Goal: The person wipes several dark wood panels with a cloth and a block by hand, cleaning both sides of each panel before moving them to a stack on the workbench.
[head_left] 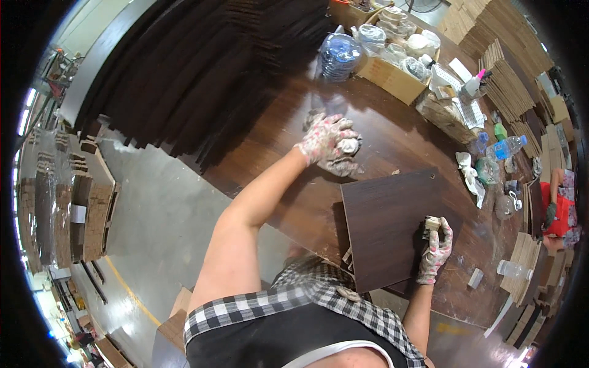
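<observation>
Fingers of our right hand (437,253) pinch a small pale block (433,223) by the right edge of the dark panel (386,230) | panel lies leftward – its long axis we cannot tell | left hand (328,136), farther, grips a stained rag (342,167)

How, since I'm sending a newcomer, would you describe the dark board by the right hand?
Start at the big brown table. At its front edge lies the squarish board, the gloved right hand at its right side. Unlike the dark boards massed far left, it turns its broad face up.
</observation>
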Demonstrator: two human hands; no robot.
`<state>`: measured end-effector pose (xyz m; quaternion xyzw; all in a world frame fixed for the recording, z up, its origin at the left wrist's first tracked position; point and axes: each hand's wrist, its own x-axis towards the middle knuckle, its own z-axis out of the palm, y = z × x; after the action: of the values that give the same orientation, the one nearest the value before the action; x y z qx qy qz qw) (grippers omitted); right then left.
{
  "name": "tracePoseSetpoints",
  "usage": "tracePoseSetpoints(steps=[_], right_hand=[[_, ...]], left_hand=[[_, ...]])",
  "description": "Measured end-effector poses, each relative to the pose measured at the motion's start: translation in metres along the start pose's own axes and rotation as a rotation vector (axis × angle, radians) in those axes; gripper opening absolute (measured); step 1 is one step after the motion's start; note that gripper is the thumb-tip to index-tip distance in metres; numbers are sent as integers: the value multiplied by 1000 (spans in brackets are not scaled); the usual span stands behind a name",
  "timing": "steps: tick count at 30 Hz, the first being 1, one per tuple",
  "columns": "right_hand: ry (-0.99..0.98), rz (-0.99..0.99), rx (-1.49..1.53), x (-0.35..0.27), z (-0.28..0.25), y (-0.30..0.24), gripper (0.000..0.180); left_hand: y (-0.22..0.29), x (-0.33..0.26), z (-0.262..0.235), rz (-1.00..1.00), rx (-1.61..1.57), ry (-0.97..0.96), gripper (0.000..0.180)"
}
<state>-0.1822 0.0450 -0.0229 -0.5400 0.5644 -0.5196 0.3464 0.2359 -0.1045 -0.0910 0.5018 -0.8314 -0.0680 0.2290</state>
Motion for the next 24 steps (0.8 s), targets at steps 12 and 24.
tracePoseSetpoints(steps=[12,24], right_hand=[[-54,-66,22,7,1,3,37],[-6,-13,83,10,-4,11,34]], left_hand=[[-35,-140,-49,-647,293,277,62],[44,-250,-118,-847,-274,628,60]])
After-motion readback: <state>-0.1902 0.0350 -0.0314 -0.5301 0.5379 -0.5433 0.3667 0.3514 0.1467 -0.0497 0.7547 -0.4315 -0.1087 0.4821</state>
